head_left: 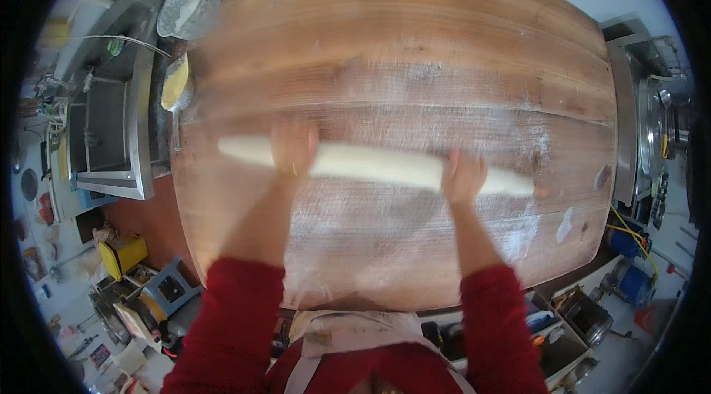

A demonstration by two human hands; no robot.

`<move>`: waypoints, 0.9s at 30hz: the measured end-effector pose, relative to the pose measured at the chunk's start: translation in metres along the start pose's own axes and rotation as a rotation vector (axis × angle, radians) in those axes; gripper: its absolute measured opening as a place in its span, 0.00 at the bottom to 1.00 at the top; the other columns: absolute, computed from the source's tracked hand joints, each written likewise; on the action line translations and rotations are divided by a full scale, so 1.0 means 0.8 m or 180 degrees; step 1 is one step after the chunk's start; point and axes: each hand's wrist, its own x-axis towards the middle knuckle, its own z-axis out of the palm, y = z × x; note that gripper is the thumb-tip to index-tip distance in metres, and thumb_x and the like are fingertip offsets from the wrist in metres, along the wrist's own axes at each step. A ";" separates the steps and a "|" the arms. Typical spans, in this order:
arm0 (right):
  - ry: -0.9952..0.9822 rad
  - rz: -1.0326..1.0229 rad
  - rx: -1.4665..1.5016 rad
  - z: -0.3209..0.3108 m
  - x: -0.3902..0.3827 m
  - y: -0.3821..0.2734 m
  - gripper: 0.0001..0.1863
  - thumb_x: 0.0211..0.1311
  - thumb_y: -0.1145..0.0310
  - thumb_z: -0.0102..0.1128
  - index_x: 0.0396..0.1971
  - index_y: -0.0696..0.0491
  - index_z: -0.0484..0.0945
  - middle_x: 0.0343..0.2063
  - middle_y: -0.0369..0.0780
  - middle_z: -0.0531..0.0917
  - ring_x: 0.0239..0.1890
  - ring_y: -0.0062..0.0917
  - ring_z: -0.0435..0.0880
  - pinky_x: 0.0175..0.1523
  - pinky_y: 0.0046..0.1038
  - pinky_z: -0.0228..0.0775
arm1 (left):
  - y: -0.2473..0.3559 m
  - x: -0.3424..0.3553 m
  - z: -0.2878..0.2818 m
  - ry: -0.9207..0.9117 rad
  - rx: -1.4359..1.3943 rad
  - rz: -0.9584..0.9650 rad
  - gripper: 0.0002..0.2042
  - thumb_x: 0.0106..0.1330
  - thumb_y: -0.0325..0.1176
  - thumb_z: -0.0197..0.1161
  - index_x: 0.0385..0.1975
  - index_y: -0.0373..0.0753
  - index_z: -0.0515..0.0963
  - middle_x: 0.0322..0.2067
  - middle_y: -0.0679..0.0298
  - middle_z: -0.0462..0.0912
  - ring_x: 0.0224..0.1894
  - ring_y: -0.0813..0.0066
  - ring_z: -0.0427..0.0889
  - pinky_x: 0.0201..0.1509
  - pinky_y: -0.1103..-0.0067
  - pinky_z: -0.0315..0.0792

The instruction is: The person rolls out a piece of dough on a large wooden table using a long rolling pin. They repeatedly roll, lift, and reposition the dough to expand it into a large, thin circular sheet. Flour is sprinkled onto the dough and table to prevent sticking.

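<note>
A long pale roll of dough [376, 166] lies across the floured wooden board [400, 61], slanting slightly down to the right; what looks like a wooden rod tip shows at its right end. My left hand [295, 146] is closed over the roll left of its middle, blurred by motion. Further right, my right hand [464, 172] grips the same roll with curled fingers, also slightly blurred. Flour whitens the board around the roll, most heavily on the right side.
At the board's left edge sit a bowl of white flour [187, 7] and a scoop of yellow meal [175, 83]. A steel sink [138, 164] stands left, steel equipment [626, 120] right. Cluttered tools and containers [585, 316] lie below the board on both sides.
</note>
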 end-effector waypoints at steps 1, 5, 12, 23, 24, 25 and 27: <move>0.0064 -0.0072 -0.0045 -0.001 0.063 0.014 0.20 0.65 0.57 0.35 0.36 0.50 0.79 0.29 0.43 0.80 0.34 0.37 0.77 0.53 0.37 0.62 | -0.006 0.077 0.001 -0.0592 0.0084 -0.0344 0.14 0.63 0.38 0.47 0.36 0.40 0.79 0.36 0.58 0.79 0.46 0.59 0.74 0.58 0.61 0.58; 0.0501 0.0312 0.1220 -0.053 0.176 0.091 0.25 0.65 0.56 0.35 0.25 0.56 0.79 0.31 0.48 0.80 0.38 0.42 0.78 0.44 0.36 0.68 | -0.020 0.176 -0.040 0.1415 -0.0545 0.0517 0.15 0.63 0.39 0.45 0.29 0.36 0.77 0.29 0.55 0.80 0.37 0.57 0.76 0.47 0.64 0.66; 0.0045 -0.0291 -0.1220 -0.008 0.091 0.157 0.23 0.63 0.57 0.39 0.23 0.56 0.80 0.24 0.47 0.81 0.26 0.41 0.80 0.34 0.42 0.69 | -0.031 0.126 -0.022 -0.0298 -0.0429 -0.0043 0.15 0.61 0.37 0.47 0.19 0.36 0.76 0.24 0.51 0.78 0.30 0.54 0.76 0.33 0.63 0.68; -0.1068 0.1021 0.0523 0.042 -0.367 0.126 0.15 0.63 0.61 0.43 0.26 0.56 0.72 0.34 0.50 0.78 0.45 0.46 0.74 0.49 0.48 0.64 | -0.058 -0.267 0.007 -0.1125 -0.0221 0.0147 0.09 0.56 0.35 0.51 0.26 0.40 0.77 0.34 0.54 0.76 0.40 0.57 0.73 0.45 0.59 0.62; -0.0697 0.0833 0.0436 0.044 -0.387 0.110 0.15 0.64 0.60 0.42 0.30 0.55 0.73 0.37 0.49 0.77 0.47 0.43 0.72 0.52 0.49 0.60 | -0.055 -0.268 0.005 -0.1170 -0.0365 0.0018 0.08 0.56 0.35 0.52 0.29 0.40 0.77 0.37 0.56 0.76 0.44 0.59 0.72 0.49 0.59 0.61; -0.0264 0.0628 0.0357 0.050 -0.390 0.083 0.15 0.65 0.59 0.40 0.34 0.54 0.74 0.39 0.47 0.77 0.50 0.40 0.71 0.55 0.50 0.56 | -0.048 -0.269 0.001 -0.1194 -0.0502 -0.0089 0.09 0.56 0.34 0.53 0.33 0.40 0.76 0.41 0.58 0.75 0.49 0.61 0.70 0.54 0.60 0.59; 0.0616 0.0249 0.0223 0.068 -0.376 0.030 0.18 0.67 0.57 0.37 0.41 0.51 0.75 0.44 0.44 0.76 0.56 0.35 0.68 0.61 0.52 0.48 | -0.035 -0.311 -0.020 0.0735 -0.1234 0.0550 0.09 0.56 0.33 0.53 0.35 0.41 0.77 0.41 0.59 0.75 0.49 0.62 0.69 0.56 0.60 0.58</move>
